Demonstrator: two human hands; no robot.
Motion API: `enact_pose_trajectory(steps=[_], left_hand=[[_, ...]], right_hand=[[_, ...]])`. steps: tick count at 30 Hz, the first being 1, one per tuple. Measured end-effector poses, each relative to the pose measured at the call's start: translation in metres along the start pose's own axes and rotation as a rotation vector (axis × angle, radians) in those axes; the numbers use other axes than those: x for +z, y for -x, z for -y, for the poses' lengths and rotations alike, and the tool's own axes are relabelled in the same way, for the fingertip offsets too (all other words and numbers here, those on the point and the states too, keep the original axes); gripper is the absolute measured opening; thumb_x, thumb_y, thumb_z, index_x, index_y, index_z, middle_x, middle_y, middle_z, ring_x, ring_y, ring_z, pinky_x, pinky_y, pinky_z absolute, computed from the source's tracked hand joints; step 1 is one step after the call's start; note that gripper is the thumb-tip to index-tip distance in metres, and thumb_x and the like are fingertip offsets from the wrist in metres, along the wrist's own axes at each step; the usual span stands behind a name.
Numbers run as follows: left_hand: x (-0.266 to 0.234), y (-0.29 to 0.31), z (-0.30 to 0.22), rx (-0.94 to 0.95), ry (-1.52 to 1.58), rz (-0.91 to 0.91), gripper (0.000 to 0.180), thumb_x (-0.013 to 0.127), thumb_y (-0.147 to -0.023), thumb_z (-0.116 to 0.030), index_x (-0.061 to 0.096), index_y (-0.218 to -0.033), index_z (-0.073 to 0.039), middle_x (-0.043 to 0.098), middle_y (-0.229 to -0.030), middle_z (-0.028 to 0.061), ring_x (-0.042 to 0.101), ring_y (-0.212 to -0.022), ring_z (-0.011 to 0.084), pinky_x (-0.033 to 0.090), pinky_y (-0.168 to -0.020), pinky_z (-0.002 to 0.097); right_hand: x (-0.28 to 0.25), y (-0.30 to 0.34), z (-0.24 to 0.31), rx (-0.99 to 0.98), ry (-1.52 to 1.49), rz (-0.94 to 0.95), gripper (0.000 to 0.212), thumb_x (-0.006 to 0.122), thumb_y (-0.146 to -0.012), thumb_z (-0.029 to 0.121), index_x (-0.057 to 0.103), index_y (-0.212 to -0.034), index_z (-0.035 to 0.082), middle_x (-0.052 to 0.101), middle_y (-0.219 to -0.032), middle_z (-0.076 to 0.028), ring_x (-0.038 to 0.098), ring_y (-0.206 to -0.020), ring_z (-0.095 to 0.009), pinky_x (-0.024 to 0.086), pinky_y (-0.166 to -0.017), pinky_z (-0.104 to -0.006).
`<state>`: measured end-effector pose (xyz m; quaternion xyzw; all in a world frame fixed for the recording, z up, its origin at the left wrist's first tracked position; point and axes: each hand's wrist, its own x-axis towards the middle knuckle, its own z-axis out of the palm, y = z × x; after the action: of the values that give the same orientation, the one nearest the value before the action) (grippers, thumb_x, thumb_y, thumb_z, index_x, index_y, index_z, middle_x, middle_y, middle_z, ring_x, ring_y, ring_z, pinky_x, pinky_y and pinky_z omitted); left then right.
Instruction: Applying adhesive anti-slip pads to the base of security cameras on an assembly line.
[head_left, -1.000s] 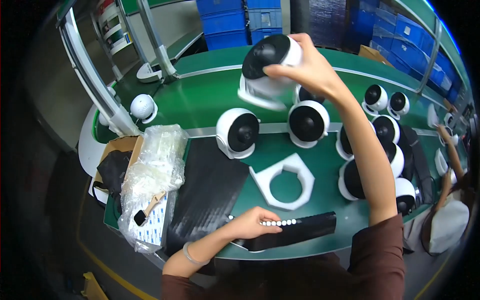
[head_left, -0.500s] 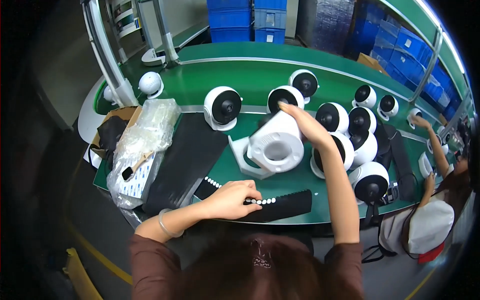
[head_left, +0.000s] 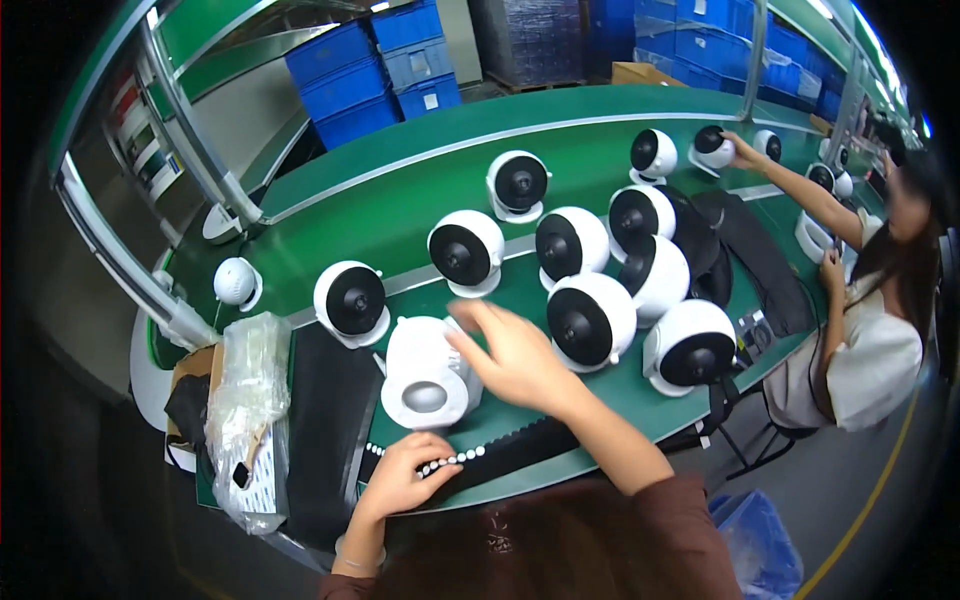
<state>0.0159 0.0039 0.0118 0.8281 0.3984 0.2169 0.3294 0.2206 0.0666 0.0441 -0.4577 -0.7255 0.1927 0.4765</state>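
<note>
Camera tipped beside the right hand, dots at the left

The white camera point(head_left: 415, 348) sits just left of the right hand point(head_left: 478, 338), its round, hollow base tilted toward the person. That hand's thumb and fingers stand apart at the camera's near side; blur hides whether they hold it or only touch it. The left hand point(head_left: 410, 472) is below the camera, thumb and forefinger drawn narrow over a row of white dots point(head_left: 468, 455); whether a dot is pinched between them cannot be told. The dots run along a black strip point(head_left: 515, 458), which reaches from beneath the left hand out to its right, toward the right forearm. Left of the left hand lies a black mat point(head_left: 325, 430). Beyond the right hand, and to its right, stands a cluster of cameras point(head_left: 590, 320).
</note>
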Motion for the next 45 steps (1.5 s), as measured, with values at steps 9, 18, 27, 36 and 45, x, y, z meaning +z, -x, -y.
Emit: enact_pose_trajectory(steps=[9,18,27,36,45], left_hand=[[-0.010,0.017,-0.043,-0.011,-0.192,-0.052,0.014,0.058,-0.080,-0.024,0.062,-0.085,-0.011,0.061,-0.065,0.0072,0.058,-0.057,0.0259,0.044,-0.048,0.0344],[-0.031,0.060,-0.021,-0.311,-0.457,-0.026,0.043,0.057,-0.077,-0.045,0.061,-0.065,-0.004,0.058,-0.056,0.0130,0.059,-0.056,0.0326,0.048,-0.051,0.0410],[-0.037,0.023,-0.004,0.111,-0.283,-0.152,0.033,0.062,-0.075,-0.026,0.056,-0.095,-0.001,0.059,-0.082,0.0131,0.056,-0.081,0.0286,0.046,-0.069,0.0356],[-0.016,0.015,-0.048,0.080,0.192,-0.136,0.007,0.056,-0.080,-0.005,0.056,-0.077,0.001,0.057,-0.067,0.0079,0.053,-0.056,0.0133,0.041,-0.052,0.0229],[-0.008,0.026,-0.078,0.162,0.174,-0.154,0.011,0.063,-0.073,-0.009,0.059,-0.078,0.000,0.058,-0.064,0.0098,0.055,-0.052,0.0186,0.042,-0.050,0.0253]], right_hand=[[-0.036,0.082,-0.004,0.102,-0.120,0.453,0.011,0.068,-0.069,0.010,0.064,-0.075,0.001,0.062,-0.070,-0.012,0.060,-0.063,-0.026,0.044,-0.056,-0.0290],[-0.012,0.070,0.008,0.156,0.052,0.646,0.020,0.070,-0.070,0.020,0.064,-0.074,0.002,0.063,-0.068,-0.013,0.062,-0.060,-0.024,0.047,-0.055,-0.0294],[-0.006,0.056,0.016,-0.116,0.024,0.519,0.012,0.066,-0.072,0.017,0.062,-0.072,0.006,0.059,-0.066,-0.010,0.057,-0.057,-0.027,0.044,-0.051,-0.0318],[-0.043,0.086,0.029,-0.013,-0.061,0.322,0.013,0.068,-0.070,0.011,0.060,-0.074,0.000,0.060,-0.068,-0.012,0.058,-0.061,-0.026,0.044,-0.054,-0.0291],[-0.056,0.109,0.055,-0.143,0.028,0.182,0.015,0.067,-0.069,0.008,0.062,-0.083,0.005,0.063,-0.082,-0.006,0.060,-0.071,-0.022,0.046,-0.063,-0.0278]])
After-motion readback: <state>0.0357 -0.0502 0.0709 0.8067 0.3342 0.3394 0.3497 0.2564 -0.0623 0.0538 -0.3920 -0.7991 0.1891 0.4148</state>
